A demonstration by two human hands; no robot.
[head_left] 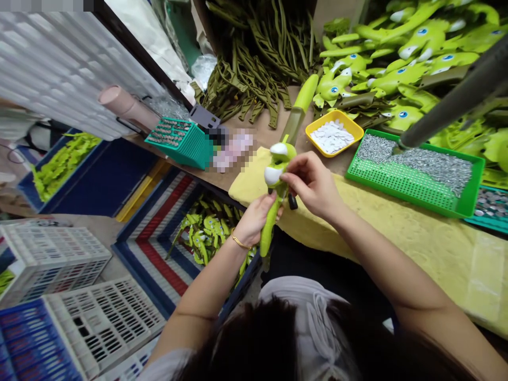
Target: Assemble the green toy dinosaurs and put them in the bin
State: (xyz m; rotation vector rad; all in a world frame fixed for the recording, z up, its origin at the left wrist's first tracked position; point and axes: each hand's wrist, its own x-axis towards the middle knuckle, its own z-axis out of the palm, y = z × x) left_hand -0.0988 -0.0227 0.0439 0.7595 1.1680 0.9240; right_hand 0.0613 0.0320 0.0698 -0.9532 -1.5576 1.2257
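Two hands meet just past the near edge of the table (pixel 436 264). The left hand (pixel 254 217) is closed round the lower stem of a green toy (pixel 277 174), which stands upright between them. The right hand (pixel 313 182) pinches at its white-eyed head, fingertips together. A dark piece under that hand cannot be made out.

The toy hangs beyond the yellow cloth (pixel 397 227), so a slack grip or a slipped small part would probably send it off the table, where a tiny piece would be hard to find.

- **8 o'clock:** a blue crate (pixel 154 254) lined with striped sacking holds more green toys.
- **1 o'clock:** a yellow tray (pixel 315 128) holds flat white pieces.
- **2 o'clock:** a green tray (pixel 397 185) holds heaped silvery metal bits, and a careless forearm could scatter them.
- **10 o'clock:** a teal basket (pixel 186 151) holds metal pins.
- **9 o'clock, farther off:** a blue bin (pixel 99 180) holds green parts.
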